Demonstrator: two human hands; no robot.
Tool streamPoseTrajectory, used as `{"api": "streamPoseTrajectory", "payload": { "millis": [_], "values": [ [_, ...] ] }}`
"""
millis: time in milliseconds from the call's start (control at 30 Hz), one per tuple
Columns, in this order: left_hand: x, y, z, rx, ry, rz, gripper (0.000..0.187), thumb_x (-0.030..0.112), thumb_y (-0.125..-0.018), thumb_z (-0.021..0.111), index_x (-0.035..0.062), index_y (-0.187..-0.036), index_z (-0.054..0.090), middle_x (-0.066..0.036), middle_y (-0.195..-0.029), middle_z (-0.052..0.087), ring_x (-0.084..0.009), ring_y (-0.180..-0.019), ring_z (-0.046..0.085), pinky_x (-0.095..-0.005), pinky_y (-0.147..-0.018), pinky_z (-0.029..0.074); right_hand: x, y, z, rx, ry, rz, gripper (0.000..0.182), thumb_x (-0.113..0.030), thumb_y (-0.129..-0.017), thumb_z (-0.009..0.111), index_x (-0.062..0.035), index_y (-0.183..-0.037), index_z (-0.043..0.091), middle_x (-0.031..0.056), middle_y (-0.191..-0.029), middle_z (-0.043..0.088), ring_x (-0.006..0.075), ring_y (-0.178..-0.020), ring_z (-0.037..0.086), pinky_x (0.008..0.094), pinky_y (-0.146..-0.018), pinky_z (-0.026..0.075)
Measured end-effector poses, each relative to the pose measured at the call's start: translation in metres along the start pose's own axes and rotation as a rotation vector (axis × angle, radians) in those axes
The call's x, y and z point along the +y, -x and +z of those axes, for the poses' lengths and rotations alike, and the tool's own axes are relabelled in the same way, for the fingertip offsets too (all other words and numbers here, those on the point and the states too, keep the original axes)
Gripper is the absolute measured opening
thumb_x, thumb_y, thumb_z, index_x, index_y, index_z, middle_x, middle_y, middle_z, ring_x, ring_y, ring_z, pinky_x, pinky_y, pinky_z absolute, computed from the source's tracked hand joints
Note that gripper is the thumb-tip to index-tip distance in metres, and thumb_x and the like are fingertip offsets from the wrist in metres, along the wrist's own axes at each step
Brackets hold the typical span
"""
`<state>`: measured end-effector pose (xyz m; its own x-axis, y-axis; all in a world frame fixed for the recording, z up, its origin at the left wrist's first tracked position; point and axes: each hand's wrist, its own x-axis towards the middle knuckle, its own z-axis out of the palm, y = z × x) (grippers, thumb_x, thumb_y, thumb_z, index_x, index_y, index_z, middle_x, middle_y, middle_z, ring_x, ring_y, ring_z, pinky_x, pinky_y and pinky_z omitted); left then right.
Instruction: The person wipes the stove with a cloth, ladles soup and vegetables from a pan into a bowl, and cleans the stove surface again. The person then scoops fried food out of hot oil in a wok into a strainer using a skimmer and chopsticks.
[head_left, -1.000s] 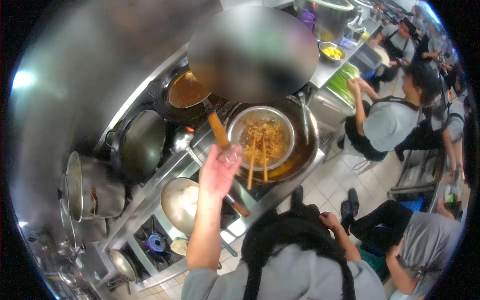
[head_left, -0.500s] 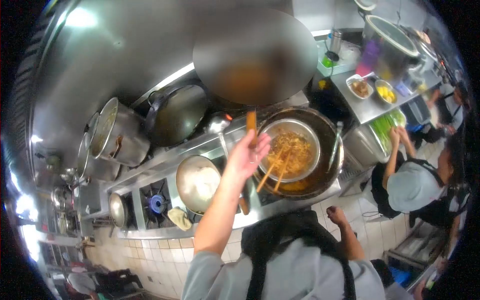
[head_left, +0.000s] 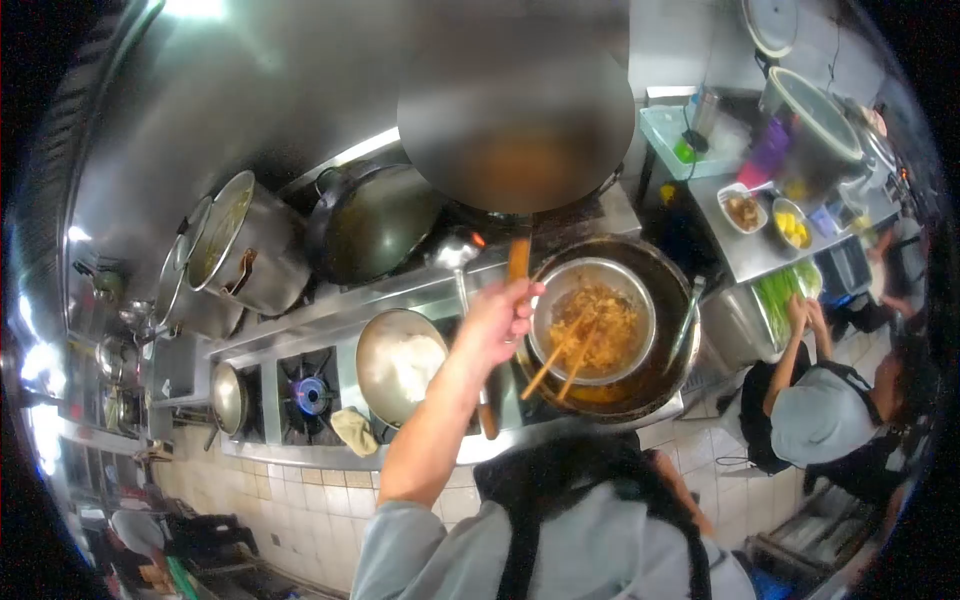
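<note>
My left hand (head_left: 495, 322) is closed around the lower end of a wooden handle (head_left: 518, 258), which runs up into a blurred patch hiding whatever it belongs to. Just right of the hand, a metal bowl (head_left: 648, 310) sits inside a large dark wok (head_left: 688, 365). Brown shredded food (head_left: 603, 318) fills the bowl, and a pair of wooden chopsticks (head_left: 545, 380) rests in it, sticking out towards me. My right forearm (head_left: 685, 490) shows beside the apron; the hand itself is hidden behind the apron.
Left of my arm are a pale wok (head_left: 385, 350), a cloth (head_left: 353, 430) and a lit burner (head_left: 310, 395). Tall pots (head_left: 265, 240) and a dark wok (head_left: 375, 225) stand behind. A ladle (head_left: 456, 258) lies nearby. At right, a co-worker's hands (head_left: 808, 312) touch greens (head_left: 775, 297).
My left hand, fingers loose near the handle before, is now curled around it. My right fist has dropped out of sight behind the apron. The view has shifted slightly.
</note>
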<state>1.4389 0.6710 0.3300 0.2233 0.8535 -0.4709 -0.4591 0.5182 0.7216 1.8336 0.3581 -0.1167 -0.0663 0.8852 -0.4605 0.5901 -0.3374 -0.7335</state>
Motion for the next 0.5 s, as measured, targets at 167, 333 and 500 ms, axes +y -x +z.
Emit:
{"api": "streamPoseTrajectory", "payload": {
  "millis": [167,333,500],
  "values": [
    [0.017,0.001,-0.010,0.094,-0.255,0.046,0.018,0.008,-0.098,0.053,-0.0023,-0.113,0.052,-0.008,-0.099,0.062,-0.0043,-0.058,0.042,-0.0173,-0.040,0.031,-0.046,0.019,-0.007,-0.029,0.071,0.222,0.032,-0.030,-0.087,0.065,-0.0033,-0.104,0.073,0.0240,-0.100,0.071,0.0402,-0.096,0.069,0.0456,-0.082,0.054],
    [0.031,0.002,-0.033,0.141,-0.516,0.094,0.022,0.011,-0.097,0.056,-0.0020,-0.114,0.053,-0.007,-0.097,0.063,-0.0046,-0.059,0.044,-0.0184,-0.040,0.032,-0.046,0.019,-0.002,-0.051,0.073,0.213,0.032,-0.030,-0.088,0.064,-0.0040,-0.104,0.073,0.0233,-0.102,0.071,0.0398,-0.098,0.068,0.0454,-0.084,0.053],
    [0.044,0.017,-0.046,0.258,-1.041,0.207,0.029,0.023,-0.095,0.059,0.0002,-0.113,0.062,-0.014,-0.093,0.070,-0.0208,-0.068,0.063,-0.0353,-0.056,0.050,-0.040,0.017,0.008,-0.047,0.087,0.158,0.031,-0.028,-0.088,0.063,-0.0047,-0.106,0.072,0.0234,-0.104,0.070,0.0400,-0.100,0.067,0.0461,-0.086,0.053]
  ]
}}
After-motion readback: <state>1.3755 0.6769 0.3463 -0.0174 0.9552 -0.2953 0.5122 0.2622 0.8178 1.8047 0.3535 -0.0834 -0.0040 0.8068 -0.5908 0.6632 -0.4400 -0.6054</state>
